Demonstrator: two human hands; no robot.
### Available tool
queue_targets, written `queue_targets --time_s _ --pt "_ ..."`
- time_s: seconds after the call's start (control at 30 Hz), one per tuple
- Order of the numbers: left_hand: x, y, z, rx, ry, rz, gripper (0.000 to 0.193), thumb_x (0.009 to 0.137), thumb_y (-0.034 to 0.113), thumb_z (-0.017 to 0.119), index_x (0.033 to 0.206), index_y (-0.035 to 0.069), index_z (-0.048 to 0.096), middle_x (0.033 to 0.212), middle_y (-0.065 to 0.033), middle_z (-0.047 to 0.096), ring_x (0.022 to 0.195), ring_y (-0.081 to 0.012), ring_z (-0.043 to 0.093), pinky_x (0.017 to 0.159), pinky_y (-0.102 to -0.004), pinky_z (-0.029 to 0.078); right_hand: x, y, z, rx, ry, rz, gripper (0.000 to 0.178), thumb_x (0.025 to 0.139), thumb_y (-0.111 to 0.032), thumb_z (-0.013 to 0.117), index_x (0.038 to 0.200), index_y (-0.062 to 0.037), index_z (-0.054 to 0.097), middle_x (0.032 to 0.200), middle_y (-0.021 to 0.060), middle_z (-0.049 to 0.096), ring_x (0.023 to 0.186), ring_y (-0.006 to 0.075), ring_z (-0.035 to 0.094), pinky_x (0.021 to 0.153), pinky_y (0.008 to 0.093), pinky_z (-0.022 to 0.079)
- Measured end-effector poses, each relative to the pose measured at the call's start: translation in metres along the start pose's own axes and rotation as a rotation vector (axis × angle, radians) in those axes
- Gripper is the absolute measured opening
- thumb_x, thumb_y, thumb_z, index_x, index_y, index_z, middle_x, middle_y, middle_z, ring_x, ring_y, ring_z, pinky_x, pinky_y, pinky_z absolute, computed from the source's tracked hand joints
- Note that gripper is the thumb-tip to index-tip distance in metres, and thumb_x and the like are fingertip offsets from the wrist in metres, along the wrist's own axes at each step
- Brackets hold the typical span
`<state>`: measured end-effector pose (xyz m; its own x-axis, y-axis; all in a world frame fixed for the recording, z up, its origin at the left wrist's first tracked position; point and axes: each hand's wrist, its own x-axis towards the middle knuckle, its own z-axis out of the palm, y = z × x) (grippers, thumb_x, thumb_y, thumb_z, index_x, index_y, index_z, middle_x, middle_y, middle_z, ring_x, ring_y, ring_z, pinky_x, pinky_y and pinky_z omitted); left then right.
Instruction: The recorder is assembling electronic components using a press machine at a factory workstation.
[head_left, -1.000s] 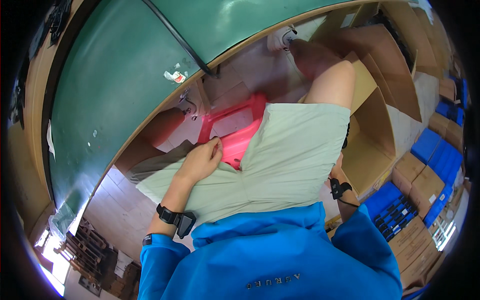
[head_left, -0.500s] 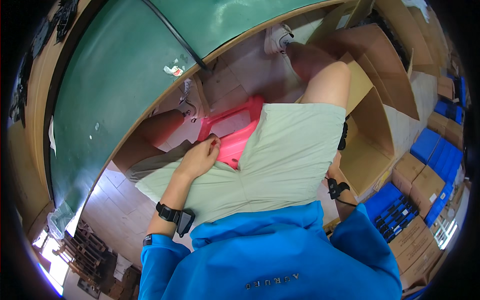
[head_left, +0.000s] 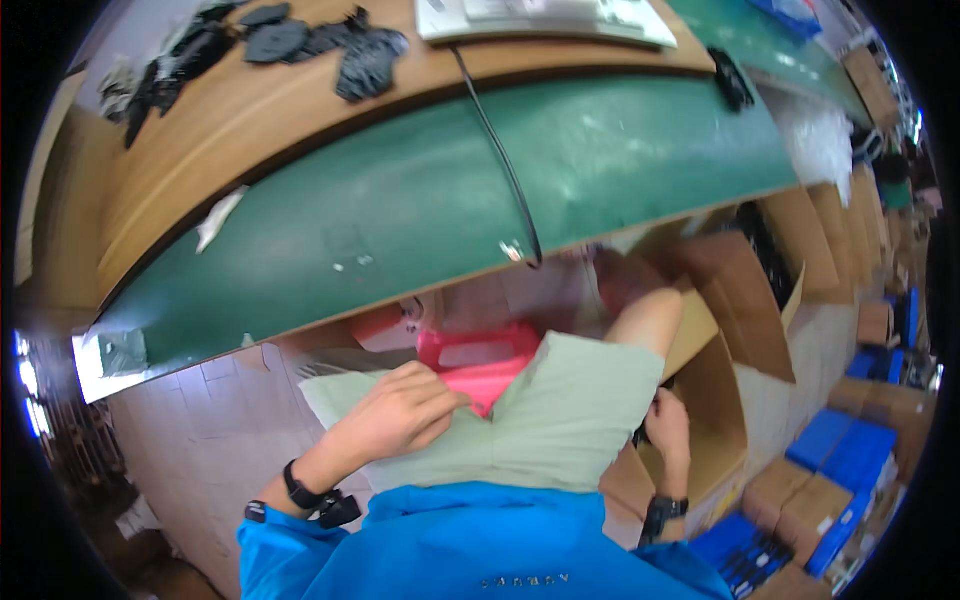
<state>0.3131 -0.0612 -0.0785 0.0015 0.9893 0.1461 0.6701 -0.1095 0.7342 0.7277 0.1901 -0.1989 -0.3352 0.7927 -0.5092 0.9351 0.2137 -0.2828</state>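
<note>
My left hand [head_left: 405, 408] hovers over or lies on the lap of my pale green shorts [head_left: 545, 430], its fingers curled in with nothing visible in them. Beyond it, between my legs, is a pink plastic stool [head_left: 490, 375]. Down beside my right thigh, my right hand [head_left: 668, 425] has its fingers closed at something dark, mostly hidden by the shorts. That hand is at the near side of an open cardboard box [head_left: 720, 400]. Both wrists wear black straps with small devices.
Ahead stands a green-fronted bench [head_left: 420, 190] with a wooden top [head_left: 270, 110], black plastic pieces [head_left: 370, 62] and a white flat device [head_left: 545, 22]. A black cable [head_left: 500, 150] hangs down its front. More cartons and blue boxes [head_left: 840, 445] stack at the right.
My view has tilted up, so the bench top now shows. My left hand has lifted nearer over the lap. The right hand, largely hidden before, now shows beside the box.
</note>
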Motion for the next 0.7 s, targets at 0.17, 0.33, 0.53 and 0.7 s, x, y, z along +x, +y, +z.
queue_targets --time_s 0.17,0.33,0.53,0.7 --pt "0.008 -0.013 -0.139 0.539 0.421 0.061 0.031 0.080 -0.003 0.072 0.111 0.003 0.071 0.095 -0.0115 0.070 0.092 -0.0349 0.069 0.086 -0.0425 0.053 -0.036 -0.168 -0.135 0.438 0.550 -0.662 0.017 0.098 -0.001 0.064 0.111 0.0003 0.075 0.105 0.0146 0.074 0.091 0.0319 0.070 0.081 0.0400 0.057" --pt "0.084 -0.102 -0.241 0.621 0.753 -0.077 0.055 0.095 0.006 0.067 0.148 0.002 0.055 0.135 -0.0225 0.066 0.130 -0.0405 0.060 0.113 -0.0473 0.047 -0.034 -0.321 -0.172 0.273 0.661 -1.379 0.028 0.084 0.004 0.075 0.110 -0.0056 0.077 0.108 0.0106 0.075 0.095 0.0326 0.071 0.084 0.0418 0.060" --pt "0.117 -0.178 -0.230 0.778 0.525 -0.132 0.060 0.100 0.023 0.066 0.155 0.005 0.052 0.150 -0.0221 0.059 0.144 -0.0386 0.051 0.119 -0.0510 0.042 0.016 -0.460 -0.153 0.089 0.619 -1.496 0.051 0.086 -0.014 0.084 0.134 -0.0075 0.067 0.135 0.0115 0.066 0.128 0.0348 0.061 0.106 0.0457 0.053" --pt "0.107 -0.139 -0.228 0.648 0.618 -0.274 0.051 0.099 0.029 0.071 0.144 0.008 0.062 0.127 -0.0196 0.059 0.121 -0.0390 0.059 0.106 -0.0517 0.049 0.076 -0.509 -0.109 -0.074 0.683 -1.394 0.058 0.087 -0.019 0.084 0.140 -0.0070 0.064 0.139 0.0101 0.065 0.135 0.0325 0.057 0.110 0.0468 0.049"
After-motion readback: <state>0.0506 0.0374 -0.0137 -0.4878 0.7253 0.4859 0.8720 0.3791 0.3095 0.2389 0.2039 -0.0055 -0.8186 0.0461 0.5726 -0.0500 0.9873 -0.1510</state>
